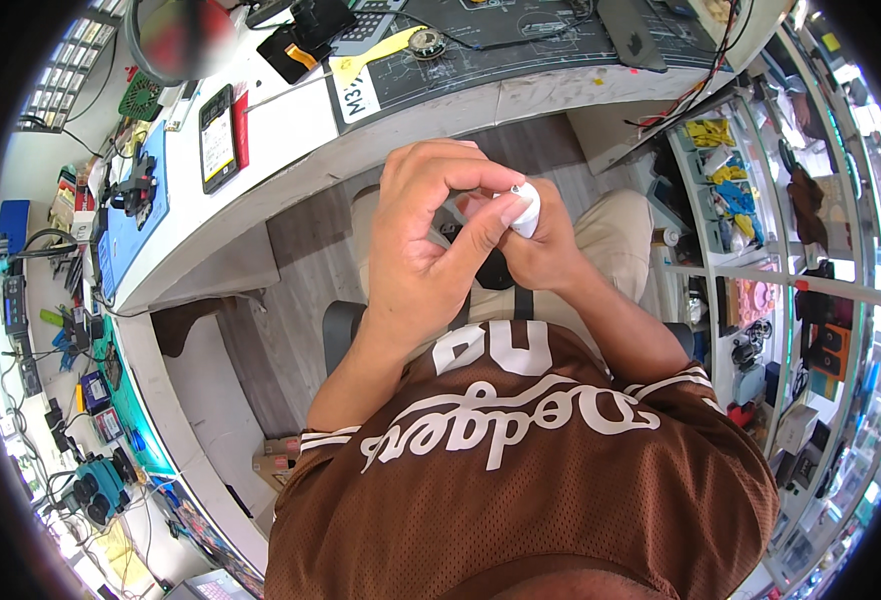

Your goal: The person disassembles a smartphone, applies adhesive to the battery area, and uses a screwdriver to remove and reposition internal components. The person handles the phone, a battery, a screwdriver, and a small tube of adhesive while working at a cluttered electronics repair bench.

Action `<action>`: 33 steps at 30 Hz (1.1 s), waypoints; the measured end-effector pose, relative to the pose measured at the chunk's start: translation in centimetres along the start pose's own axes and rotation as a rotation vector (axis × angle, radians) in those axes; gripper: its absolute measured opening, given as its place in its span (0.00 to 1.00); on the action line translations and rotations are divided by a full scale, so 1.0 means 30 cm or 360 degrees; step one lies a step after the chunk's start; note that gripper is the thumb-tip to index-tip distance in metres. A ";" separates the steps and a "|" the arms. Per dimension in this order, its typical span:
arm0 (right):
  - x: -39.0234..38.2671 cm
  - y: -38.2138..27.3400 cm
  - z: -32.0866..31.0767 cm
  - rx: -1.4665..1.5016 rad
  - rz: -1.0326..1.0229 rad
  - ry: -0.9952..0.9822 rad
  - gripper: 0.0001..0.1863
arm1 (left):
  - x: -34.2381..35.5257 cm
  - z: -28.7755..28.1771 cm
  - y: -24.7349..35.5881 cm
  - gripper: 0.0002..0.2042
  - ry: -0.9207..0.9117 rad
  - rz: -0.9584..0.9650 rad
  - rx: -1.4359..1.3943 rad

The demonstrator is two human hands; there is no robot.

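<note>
Both hands are raised above my lap, just short of the workbench's front edge. My right hand (545,245) is closed round a small white cylindrical object (526,218), partly hidden by the fingers. My left hand (425,220) has its index finger and thumb closed at the top of that object, on a small tip that I cannot make out well. The other fingers of that hand are curled, and what lies behind them is hidden.
The white bench (290,125) carries a dark mat (560,55), a phone (218,140), a yellow tool (370,60) and a blue mat (140,230). Cluttered tools and cables (80,480) line the left. Shelves with parts bins (720,185) stand at the right.
</note>
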State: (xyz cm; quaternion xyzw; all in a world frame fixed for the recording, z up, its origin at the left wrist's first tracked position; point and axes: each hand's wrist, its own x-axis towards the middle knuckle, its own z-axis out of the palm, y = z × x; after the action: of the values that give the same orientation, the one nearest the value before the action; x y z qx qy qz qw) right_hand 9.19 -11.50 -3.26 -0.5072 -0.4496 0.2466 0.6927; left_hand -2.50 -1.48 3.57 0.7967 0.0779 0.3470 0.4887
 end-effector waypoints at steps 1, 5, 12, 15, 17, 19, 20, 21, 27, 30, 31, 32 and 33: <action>0.004 -0.002 -0.002 -0.0029 0.0001 0.0006 0.05 | -0.002 -0.002 -0.004 0.09 -0.0006 0.0029 0.0002; 0.019 -0.042 -0.028 -0.0216 0.0102 -0.0017 0.08 | 0.006 -0.018 0.002 0.13 0.0073 0.0058 0.0013; 0.047 -0.050 -0.067 0.0293 0.0218 0.0049 0.09 | -0.150 -0.455 -0.225 0.20 0.0786 -0.0022 -0.0341; 0.067 -0.018 -0.048 0.0198 0.0208 0.0035 0.08 | -0.260 -0.613 -0.223 0.18 0.1168 -0.0467 0.0107; 0.072 0.002 -0.037 0.0453 0.0231 0.0099 0.08 | -0.191 -0.565 -0.157 0.10 0.1284 -0.0644 0.0313; 0.079 0.028 -0.043 0.0298 0.0149 0.0065 0.09 | -0.154 -0.617 -0.141 0.15 0.1126 -0.0658 0.0398; 0.075 0.027 -0.036 0.0341 0.0252 0.0053 0.10 | -0.132 -0.652 -0.153 0.16 0.1111 -0.0754 0.0499; 0.076 0.034 -0.026 0.0393 0.0310 0.0007 0.10 | -0.101 -0.701 -0.167 0.17 0.1066 -0.0783 0.0577; 0.092 0.060 -0.007 0.0312 0.0319 -0.0231 0.10 | 0.141 -0.861 -0.454 0.39 0.0613 -0.1154 0.1514; 0.108 0.054 -0.001 0.0312 0.0297 -0.0272 0.09 | 0.239 -0.823 -0.458 0.47 0.0375 -0.1376 0.1782; 0.110 0.057 0.001 0.0317 0.0293 -0.0280 0.09 | 0.258 -0.815 -0.450 0.49 0.0307 -0.1418 0.1795; 0.111 0.060 0.003 0.0321 0.0289 -0.0286 0.09 | 0.268 -0.823 -0.461 0.49 0.0293 -0.1443 0.1789; 0.107 0.078 0.007 0.0326 0.0284 -0.0277 0.09 | 0.276 -0.833 -0.471 0.49 0.0281 -0.1472 0.1781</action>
State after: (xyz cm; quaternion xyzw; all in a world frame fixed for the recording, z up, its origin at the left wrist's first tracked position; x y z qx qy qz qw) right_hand 10.79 -7.97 -4.20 -0.4487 -0.4334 0.3947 0.6745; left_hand -8.99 27.66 2.78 0.7819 0.6110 0.0762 0.0970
